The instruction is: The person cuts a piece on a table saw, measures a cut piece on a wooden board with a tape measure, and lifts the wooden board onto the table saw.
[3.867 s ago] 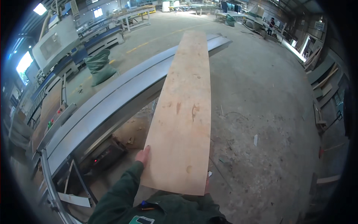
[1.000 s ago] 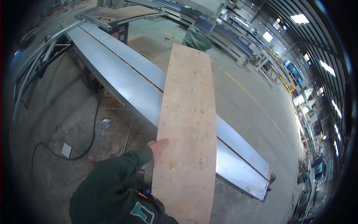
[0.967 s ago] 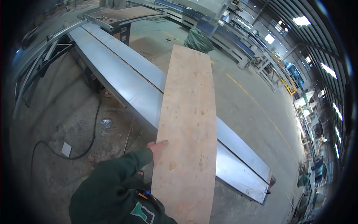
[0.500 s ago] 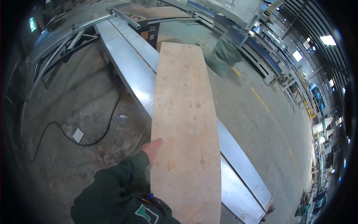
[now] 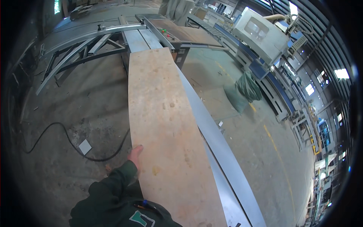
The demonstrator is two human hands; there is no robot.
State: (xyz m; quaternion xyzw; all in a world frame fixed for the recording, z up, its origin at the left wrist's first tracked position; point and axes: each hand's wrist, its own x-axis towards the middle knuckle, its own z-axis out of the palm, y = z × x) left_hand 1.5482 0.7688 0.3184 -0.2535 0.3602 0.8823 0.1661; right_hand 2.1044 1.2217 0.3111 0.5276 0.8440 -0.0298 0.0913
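A long, pale plywood board (image 5: 162, 125) with brown knots and stains stretches away from me over the metal sliding table (image 5: 223, 151). My left hand (image 5: 135, 155) is closed on the board's left edge, its thumb lying on the top face and its other fingers hidden below. My right hand is out of sight. The board covers much of the table's left side, while the table's slotted right strip shows beside it. At the far end, the board's short edge lies near the saw's brown worktop (image 5: 181, 32).
A metal outrigger frame (image 5: 87, 45) reaches left from the table. Black cable (image 5: 64, 130) and a white square piece (image 5: 85, 146) lie on the concrete floor. To the right stand a green sack (image 5: 245, 90) and a large white-and-blue machine (image 5: 261, 34).
The board has swung so its far end points further left, more in line with the metal table. My left hand has moved slightly left with it, and my view has shifted.
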